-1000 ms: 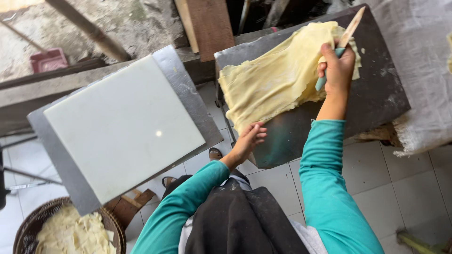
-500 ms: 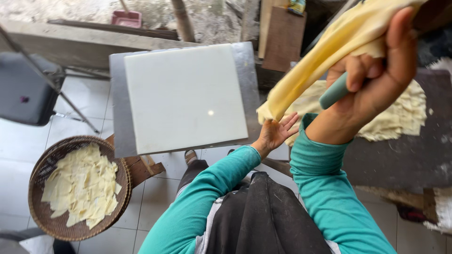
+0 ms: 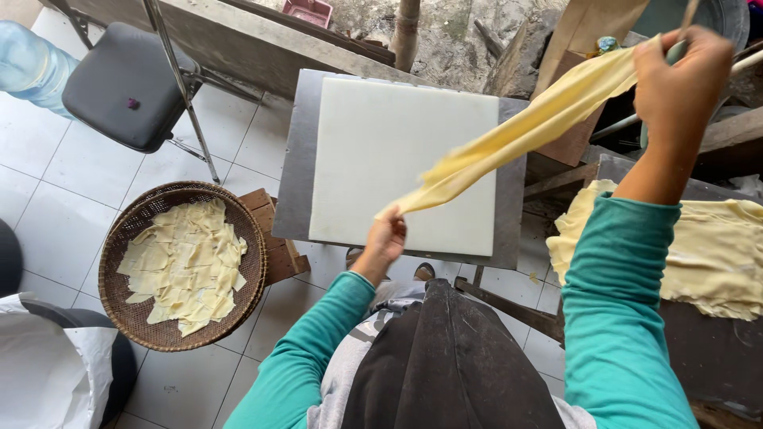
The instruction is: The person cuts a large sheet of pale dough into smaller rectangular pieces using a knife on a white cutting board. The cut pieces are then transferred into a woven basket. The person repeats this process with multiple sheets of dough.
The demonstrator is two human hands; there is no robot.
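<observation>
- Floor (image 3: 71,183): white tiles, everything stands on it.
- White cutting board (image 3: 397,159): square, flat on a grey metal tray (image 3: 296,159), directly ahead of the person. Surface bare apart from the sheet hanging above it.
- Dark work surface (image 3: 715,357) at far right: carries a spread pile of pale yellow dough sheets (image 3: 715,254), edge partly hidden by the right sleeve.
- Woven basket (image 3: 131,318), lower left on the floor: round, brown, holds a loose heap of cut yellow squares (image 3: 187,262). Just beside a small wooden block (image 3: 274,238).
- Black folding chair (image 3: 127,83), upper left, well apart from the hands. Clear water jug (image 3: 24,59) at the far left edge next to it.
- Dough sheet (image 3: 524,131): long yellow strip, stretched taut in the air, running diagonally from upper right down to lower left, above the board's right half. Not touching the board as far as I can tell.
- Right hand (image 3: 679,75): raised high, fist closed around a teal-handled stick tool (image 3: 675,52) with the sheet's upper end draped over it.
- Left hand (image 3: 387,238): low, at the board's near edge, fingers pinched on the sheet's lower end.
- Both sleeves teal; dark apron below.
</observation>
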